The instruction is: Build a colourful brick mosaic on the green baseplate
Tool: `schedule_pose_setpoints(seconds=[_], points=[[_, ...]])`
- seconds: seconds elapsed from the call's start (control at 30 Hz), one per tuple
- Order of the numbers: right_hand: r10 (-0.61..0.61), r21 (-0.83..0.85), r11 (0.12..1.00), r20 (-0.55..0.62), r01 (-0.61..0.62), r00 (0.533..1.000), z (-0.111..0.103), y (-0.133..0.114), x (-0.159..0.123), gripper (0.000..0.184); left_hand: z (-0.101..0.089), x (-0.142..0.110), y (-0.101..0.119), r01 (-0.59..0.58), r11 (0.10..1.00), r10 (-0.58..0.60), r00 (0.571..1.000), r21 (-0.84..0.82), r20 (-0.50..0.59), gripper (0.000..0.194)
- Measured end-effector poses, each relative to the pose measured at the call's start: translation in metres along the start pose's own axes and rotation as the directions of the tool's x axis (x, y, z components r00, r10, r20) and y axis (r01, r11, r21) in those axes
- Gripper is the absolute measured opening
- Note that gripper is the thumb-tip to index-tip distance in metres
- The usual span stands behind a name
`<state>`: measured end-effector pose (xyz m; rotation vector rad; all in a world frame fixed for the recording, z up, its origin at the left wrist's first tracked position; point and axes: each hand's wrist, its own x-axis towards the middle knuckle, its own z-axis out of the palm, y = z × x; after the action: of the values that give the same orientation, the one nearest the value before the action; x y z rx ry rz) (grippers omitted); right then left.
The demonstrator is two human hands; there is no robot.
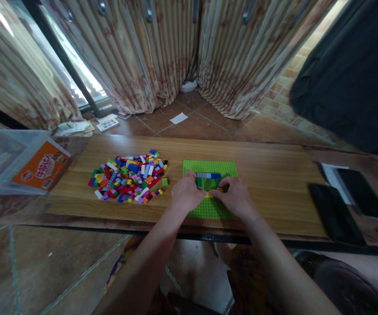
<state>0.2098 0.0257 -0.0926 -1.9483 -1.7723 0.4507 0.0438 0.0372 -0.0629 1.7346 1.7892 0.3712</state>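
Observation:
A bright green studded baseplate (210, 167) lies on the wooden board, with a low frame of building bricks (208, 176) on it. The frame's far side is grey, light blue and dark blue; green and yellow bricks show nearer me. My left hand (187, 192) is closed on the frame's left side, its thumb on the near yellow bricks. From the right, my right hand (235, 196) grips the other side, fingers curled and thumb tip close to the left one. The fingers hide parts of the frame's sides and near edge.
Left of the baseplate a pile of loose mixed bricks (132, 177) covers the wooden board (274, 175). A clear plastic tub (11, 175) with an orange label stands at the far left. A black phone (362, 192) and a dark flat case (336, 213) lie at the right.

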Motion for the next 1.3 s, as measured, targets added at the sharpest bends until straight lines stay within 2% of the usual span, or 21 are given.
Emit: schedule_pose_setpoints(seconds=[0.17,0.33,0.47,0.57,0.73,0.83,0.97,1.3], points=[[-0.033,-0.006,0.999,-0.003,0.033,0.999,0.001,0.0,-0.001,0.023,0.0,0.002,0.0,0.006,1.0,-0.006,1.0,0.011,0.009,0.049],[-0.015,0.045,0.999,-0.006,0.015,1.0,-0.002,0.005,-0.002,0.03,-0.004,0.001,-0.005,-0.036,0.999,0.037,0.998,-0.02,0.043,0.053],[0.048,0.171,0.983,0.066,-0.059,0.997,-0.013,0.008,0.003,0.036,-0.006,0.005,-0.014,-0.073,0.986,0.085,0.993,-0.149,0.078,0.05],[0.099,0.223,0.968,0.097,-0.119,0.99,-0.02,0.009,0.007,0.043,-0.006,0.007,-0.016,-0.05,0.974,0.067,0.995,-0.223,0.072,0.046],[0.105,0.211,0.97,0.085,-0.121,0.991,-0.021,0.009,0.007,0.044,-0.001,0.0,-0.003,0.028,0.997,-0.029,1.0,-0.077,-0.011,0.071],[0.087,0.202,0.974,0.067,-0.099,0.994,-0.017,0.01,0.007,0.043,0.004,-0.006,0.004,0.068,0.997,-0.067,0.996,0.02,-0.057,0.079],[0.067,0.174,0.982,0.053,-0.075,0.996,-0.014,0.012,0.007,0.041,0.006,-0.008,0.007,0.053,0.997,-0.051,0.997,0.047,-0.056,0.08],[0.097,0.087,0.991,0.084,-0.104,0.992,-0.012,0.011,0.007,0.043,0.008,-0.011,0.003,0.027,0.996,-0.022,0.998,0.083,-0.053,0.081]])
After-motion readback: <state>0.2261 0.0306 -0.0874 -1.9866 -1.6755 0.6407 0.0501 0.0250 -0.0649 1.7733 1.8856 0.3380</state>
